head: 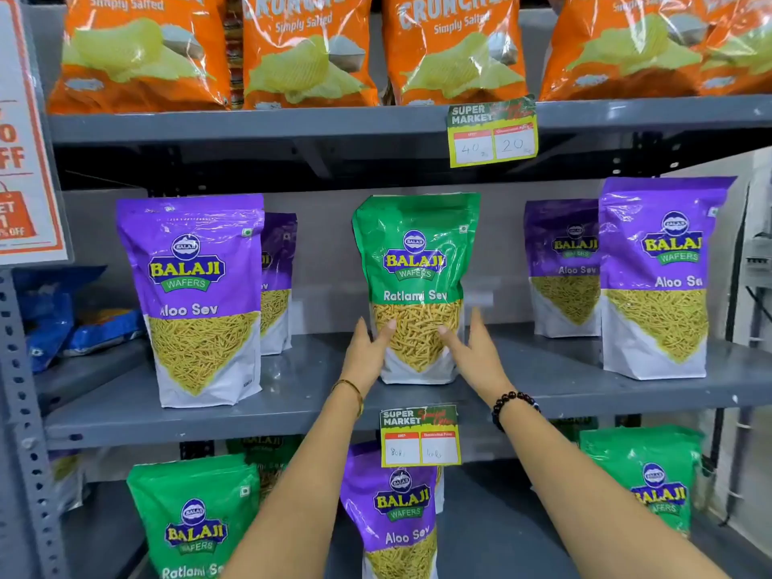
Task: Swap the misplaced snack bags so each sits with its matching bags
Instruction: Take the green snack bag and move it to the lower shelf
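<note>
Neither swap is done: both hands, left hand (pixel 365 355) and right hand (pixel 476 348), clasp the green Ratlami Sev pouch (pixel 415 282) among purple ones, while the purple Aloo Sev pouch (pixel 394 511) waits below among green.

Green Ratlami Sev bag (pixel 415 286) w/ purple Aloo Sev bags (pixel 196 298) either side; above it orange crisp bags (pixel 309 48); below it purple bag (pixel 394 516) btwn green ones (pixel 196 516).

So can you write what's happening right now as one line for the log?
step: grasping green Ratlami Sev bag | left hand: on bag | right hand: on bag | shelf: middle, among purple Aloo Sev bags | swap: not done
</note>
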`<state>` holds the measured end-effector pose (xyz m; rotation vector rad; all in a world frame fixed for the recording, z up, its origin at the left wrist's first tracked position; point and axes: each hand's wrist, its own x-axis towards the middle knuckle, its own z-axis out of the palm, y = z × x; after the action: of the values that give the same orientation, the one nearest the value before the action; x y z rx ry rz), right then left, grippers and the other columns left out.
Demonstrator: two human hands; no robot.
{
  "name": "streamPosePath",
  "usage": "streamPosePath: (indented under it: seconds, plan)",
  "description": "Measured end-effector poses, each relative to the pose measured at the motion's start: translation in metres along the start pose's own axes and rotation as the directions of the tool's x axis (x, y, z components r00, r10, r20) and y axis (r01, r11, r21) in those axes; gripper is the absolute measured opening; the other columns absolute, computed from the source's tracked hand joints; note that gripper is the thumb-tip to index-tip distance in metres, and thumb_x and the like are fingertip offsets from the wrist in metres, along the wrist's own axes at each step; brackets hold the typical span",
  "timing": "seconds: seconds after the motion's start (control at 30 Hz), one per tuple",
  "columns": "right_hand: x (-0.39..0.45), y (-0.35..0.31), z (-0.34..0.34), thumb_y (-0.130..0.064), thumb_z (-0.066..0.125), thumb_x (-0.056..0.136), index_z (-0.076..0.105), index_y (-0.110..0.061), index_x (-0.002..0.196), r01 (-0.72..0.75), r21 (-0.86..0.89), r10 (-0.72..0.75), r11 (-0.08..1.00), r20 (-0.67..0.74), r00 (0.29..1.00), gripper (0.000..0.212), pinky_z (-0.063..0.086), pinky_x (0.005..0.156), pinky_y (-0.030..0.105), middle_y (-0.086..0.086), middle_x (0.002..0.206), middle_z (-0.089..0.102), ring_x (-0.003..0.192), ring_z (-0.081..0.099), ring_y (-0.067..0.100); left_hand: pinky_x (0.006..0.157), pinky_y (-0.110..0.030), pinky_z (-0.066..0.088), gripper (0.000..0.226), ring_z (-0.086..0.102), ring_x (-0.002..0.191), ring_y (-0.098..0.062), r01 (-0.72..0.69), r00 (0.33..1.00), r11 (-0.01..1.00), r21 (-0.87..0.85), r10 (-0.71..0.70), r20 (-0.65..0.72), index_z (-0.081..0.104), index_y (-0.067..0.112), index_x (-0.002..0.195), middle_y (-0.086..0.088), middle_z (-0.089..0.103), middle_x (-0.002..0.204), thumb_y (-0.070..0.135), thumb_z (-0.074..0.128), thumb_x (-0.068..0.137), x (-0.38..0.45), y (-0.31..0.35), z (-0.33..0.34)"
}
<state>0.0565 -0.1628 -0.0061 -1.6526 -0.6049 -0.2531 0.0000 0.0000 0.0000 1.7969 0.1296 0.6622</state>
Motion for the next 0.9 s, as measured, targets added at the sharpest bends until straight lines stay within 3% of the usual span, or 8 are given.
streamPosePath:
  seconds: [0.07, 0.13, 0.23, 0.4, 0.53, 0.6, 0.73, 0.9]
  plan:
    - [0.002, 0.001, 0.0, -0.049, 0.057, 0.082, 0.01, -0.015, 0.148, -0.117, 0.109, 0.11, 0.987, 0.065, 0.992, 0.088, 0.019, 0.117, 0.043, 0.004, 0.159, 0.015, 0.145, 0.017, 0.022, 0.109, -0.04, 0.032, 0.067, 0.035, 0.134, -0.025, 0.023, 0.997, 0.995, -0.101, -0.016, 0.077, 0.027, 0.013, 0.139, -0.008, 0.037, 0.146, 0.04, 0.055, 0.085, 0.003, -0.004, 0.001]
    - [0.002, 0.005, 0.001, -0.046, 0.063, 0.078, 0.026, -0.015, 0.144, -0.14, 0.165, 0.123, 0.976, 0.113, 0.986, 0.082, 0.028, 0.114, 0.047, 0.007, 0.152, 0.034, 0.14, 0.031, 0.024, 0.092, -0.027, 0.046, 0.04, 0.055, 0.115, -0.017, -0.015, 0.992, 0.987, -0.158, 0.034, 0.121, 0.047, 0.018, 0.121, -0.008, 0.054, 0.131, 0.027, 0.06, 0.084, 0.005, -0.012, 0.001]
    - [0.004, 0.009, 0.0, -0.029, 0.073, 0.074, 0.047, -0.013, 0.125, -0.123, 0.233, 0.1, 0.965, 0.108, 0.989, 0.059, 0.039, 0.107, 0.046, 0.008, 0.132, 0.057, 0.123, 0.052, 0.024, 0.072, -0.015, 0.049, 0.031, 0.06, 0.094, -0.006, -0.037, 0.993, 0.978, -0.203, 0.058, 0.102, 0.053, 0.023, 0.105, -0.004, 0.062, 0.113, 0.018, 0.068, 0.078, 0.006, -0.015, 0.001]
    - [0.003, 0.005, -0.004, -0.016, 0.076, 0.071, 0.053, -0.018, 0.106, -0.119, 0.267, 0.093, 0.956, 0.109, 0.99, 0.042, 0.051, 0.091, 0.038, 0.006, 0.112, 0.065, 0.103, 0.062, 0.02, 0.085, -0.031, 0.051, 0.04, 0.063, 0.098, -0.017, -0.041, 0.996, 0.98, -0.196, 0.056, 0.068, 0.055, 0.02, 0.101, -0.005, 0.065, 0.108, 0.022, 0.078, 0.068, 0.002, -0.01, -0.003]
    - [-0.009, 0.0, -0.013, -0.015, 0.08, 0.066, 0.058, -0.022, 0.098, -0.112, 0.286, 0.07, 0.952, 0.153, 0.986, 0.039, 0.056, 0.066, 0.018, -0.002, 0.099, 0.07, 0.087, 0.067, 0.009, 0.084, -0.032, 0.052, 0.036, 0.065, 0.095, -0.015, -0.066, 0.993, 0.984, -0.168, 0.08, 0.082, 0.06, 0.029, 0.09, -0.001, 0.07, 0.103, 0.028, 0.081, 0.061, -0.008, -0.005, -0.011]
    - [-0.016, -0.003, -0.018, -0.016, 0.083, 0.061, 0.061, -0.02, 0.098, -0.117, 0.303, 0.066, 0.946, 0.173, 0.983, 0.044, 0.057, 0.067, 0.022, 0.003, 0.103, 0.072, 0.087, 0.07, 0.013, 0.079, -0.03, 0.053, 0.038, 0.067, 0.092, -0.016, -0.082, 0.993, 0.982, -0.17, 0.096, 0.074, 0.061, 0.028, 0.089, -0.001, 0.071, 0.099, 0.029, 0.083, 0.058, -0.016, -0.002, -0.014]
    - [-0.038, -0.011, -0.028, -0.025, 0.086, 0.044, 0.06, -0.013, 0.109, -0.114, 0.357, 0.058, 0.927, 0.164, 0.985, 0.071, 0.054, 0.087, 0.041, 0.011, 0.114, 0.069, 0.102, 0.067, 0.025, 0.081, -0.032, 0.055, 0.05, 0.067, 0.095, -0.018, -0.136, 0.987, 0.972, -0.19, 0.149, 0.054, 0.059, 0.024, 0.091, 0.0, 0.07, 0.099, 0.033, 0.086, 0.05, -0.043, 0.006, -0.014]
    - [-0.073, -0.015, -0.044, -0.018, 0.082, 0.052, 0.059, -0.013, 0.114, -0.109, 0.383, 0.034, 0.917, 0.196, 0.98, 0.066, 0.054, 0.087, 0.043, 0.014, 0.118, 0.066, 0.106, 0.065, 0.029, 0.089, -0.041, 0.053, 0.074, 0.064, 0.101, -0.015, -0.167, 0.985, 0.958, -0.231, 0.175, 0.012, 0.049, 0.02, 0.107, -0.003, 0.066, 0.111, 0.036, 0.087, 0.045, -0.085, 0.01, -0.004]
